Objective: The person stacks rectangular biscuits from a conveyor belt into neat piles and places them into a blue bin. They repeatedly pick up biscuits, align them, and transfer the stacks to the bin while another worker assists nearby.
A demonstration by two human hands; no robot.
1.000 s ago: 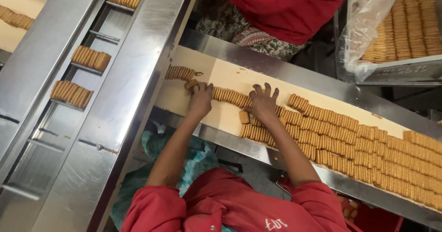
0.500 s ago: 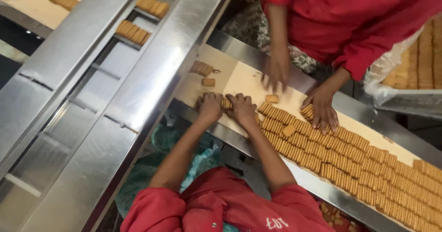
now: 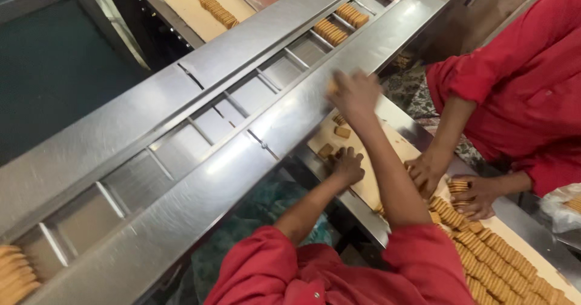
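Note:
My left hand (image 3: pixel 348 166) lies on the cream belt (image 3: pixel 394 132), fingers bent and spread, with nothing gripped. Two loose biscuits (image 3: pixel 342 132) lie just beyond it. My right hand (image 3: pixel 354 91) is raised and blurred over the steel rail beside the pocket conveyor (image 3: pixel 242 93). It seems closed on a few biscuits, a tan edge showing at its left side. Rows of biscuits standing on edge (image 3: pixel 496 256) fill the belt at the lower right.
A co-worker in red stands across the belt, with both hands (image 3: pixel 426 172) (image 3: pixel 478 196) on the biscuit rows. Biscuit stacks (image 3: pixel 339 23) ride in the steel pockets, another stack (image 3: pixel 12 275) at bottom left. A second belt with biscuits (image 3: pixel 209 5) runs at the top. A plastic bag (image 3: pixel 566 205) sits far right.
My right hand has left the belt and risen toward the steel pocket conveyor. My left hand stays on the belt. The view has swung left, and the co-worker's hands have shifted along the rows.

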